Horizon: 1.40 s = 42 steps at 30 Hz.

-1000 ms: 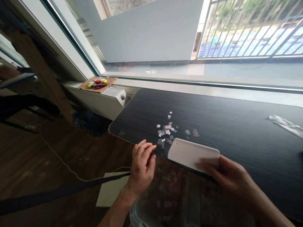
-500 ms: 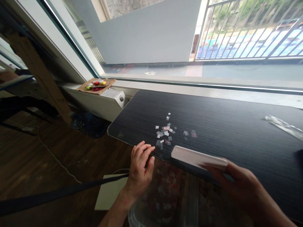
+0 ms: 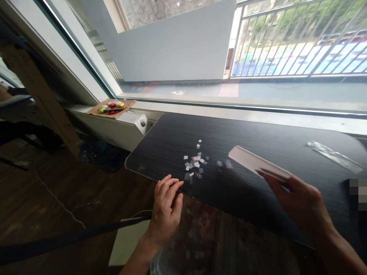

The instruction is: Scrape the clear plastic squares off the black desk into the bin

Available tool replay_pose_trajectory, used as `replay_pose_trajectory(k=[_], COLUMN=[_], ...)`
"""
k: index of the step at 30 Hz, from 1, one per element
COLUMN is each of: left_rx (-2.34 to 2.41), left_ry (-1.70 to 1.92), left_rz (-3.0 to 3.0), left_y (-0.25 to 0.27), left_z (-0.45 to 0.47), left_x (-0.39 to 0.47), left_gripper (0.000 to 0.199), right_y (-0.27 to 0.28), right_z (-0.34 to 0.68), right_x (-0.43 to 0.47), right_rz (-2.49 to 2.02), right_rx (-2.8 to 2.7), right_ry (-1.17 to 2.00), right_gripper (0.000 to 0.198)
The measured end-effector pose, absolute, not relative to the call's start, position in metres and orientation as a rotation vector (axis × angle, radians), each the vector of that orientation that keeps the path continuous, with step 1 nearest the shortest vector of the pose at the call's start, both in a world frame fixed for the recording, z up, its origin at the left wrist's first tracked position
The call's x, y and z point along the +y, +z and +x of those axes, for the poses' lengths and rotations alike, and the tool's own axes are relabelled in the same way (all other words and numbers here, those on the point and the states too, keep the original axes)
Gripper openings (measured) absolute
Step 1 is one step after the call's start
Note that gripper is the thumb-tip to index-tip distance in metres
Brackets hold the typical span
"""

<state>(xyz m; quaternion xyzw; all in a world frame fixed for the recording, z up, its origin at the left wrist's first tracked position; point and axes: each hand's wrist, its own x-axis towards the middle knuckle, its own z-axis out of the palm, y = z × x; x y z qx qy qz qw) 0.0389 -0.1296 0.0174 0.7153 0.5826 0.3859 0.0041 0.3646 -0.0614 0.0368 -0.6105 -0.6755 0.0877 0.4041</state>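
My right hand (image 3: 298,202) grips a flat, pale pinkish strip (image 3: 258,162) with a small hole near its far end, held above the dark table (image 3: 258,133). A loose cluster of small white and clear plastic scraps (image 3: 196,165) lies near the table's front edge. Two or three further scraps (image 3: 228,164) lie to the right of that cluster, left of the strip's tip. At the front edge my left hand (image 3: 168,202) rests with fingers slightly spread and nothing in it, just beside the cluster. Below the edge, a clear container (image 3: 160,263) with similar scraps shows dimly.
A crumpled clear plastic wrapper (image 3: 335,156) lies at the table's right. Beyond the left corner stands a white radiator (image 3: 134,126), with cardboard (image 3: 94,109) bearing colourful items. A dark strap (image 3: 71,238) crosses the lower left. The window sill (image 3: 200,110) borders the table's back.
My right hand has lifted the strip away from the front edge, up and to the right over the table. My left hand stays by the edge; the view has shifted slightly.
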Motion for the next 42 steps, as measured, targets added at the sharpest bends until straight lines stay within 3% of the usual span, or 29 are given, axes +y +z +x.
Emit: replay_pose_trajectory(k=[8,13,24,32,42], left_rx=[1.818,1.803,1.806,1.804,1.81], left_ry=[1.191,1.181,1.168,1.178,1.165], left_rz=[2.27,2.283,2.261,2.253,2.247], left_y=[0.015,0.02,0.02,0.022,0.024], left_z=[0.037,0.042,0.039,0.043,0.042], left_x=[-0.128,-0.126,-0.128,-0.128,-0.13], left_gripper=[0.03,0.03,0.032,0.031,0.03], right_y=[0.029,0.031,0.05,0.054,0.06], right_z=[0.362,0.356,0.349,0.336,0.328], right_x=[-0.105,-0.075,-0.12,-0.131,-0.13], right_rz=[-1.27,-1.412,-1.661,-1.612,-1.595], right_rx=[-1.817,-1.761,-1.47,-1.392,-1.402], right_ry=[0.399,0.318,0.71,0.896,0.962], right_gripper=[0.022,0.022,0.026,0.019,0.026])
